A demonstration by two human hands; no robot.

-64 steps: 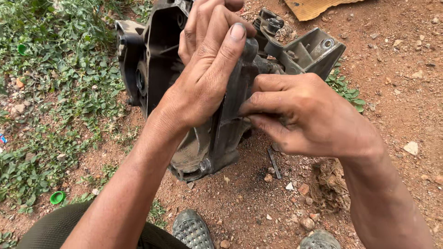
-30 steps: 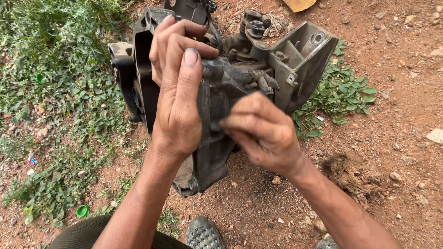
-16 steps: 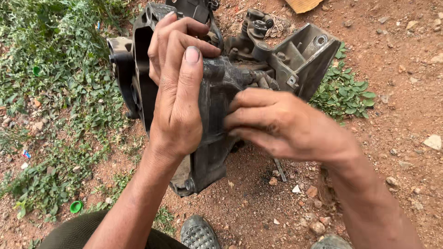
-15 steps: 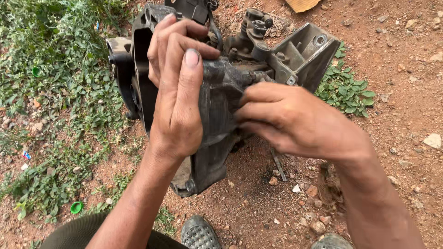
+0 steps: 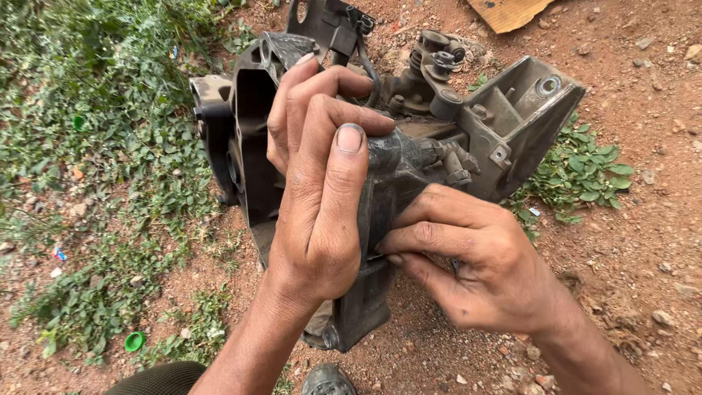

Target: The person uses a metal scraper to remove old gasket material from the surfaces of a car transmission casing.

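A dirty grey metal gearbox housing point(image 5: 512, 124) stands upright on red dirt. My left hand point(image 5: 318, 197) lies over its near top edge, fingers curled into the open cavity and thumb pressed along the casing. My right hand point(image 5: 475, 263) grips the housing's lower right side, fingertips against the dark ribbed wall below a small shaft stub point(image 5: 424, 153). A lever and spring assembly point(image 5: 435, 55) sits on top at the back.
Low green weeds point(image 5: 88, 168) cover the ground at left, and another patch point(image 5: 585, 172) grows at right. A green bottle cap point(image 5: 134, 341) lies at lower left. A piece of cardboard point(image 5: 508, 11) lies at the top. My shoe tip point(image 5: 327, 380) is at the bottom.
My right hand slid from the housing's upper right side down to its lower right wall. My left hand kept its hold on the top edge. The housing tilted slightly.
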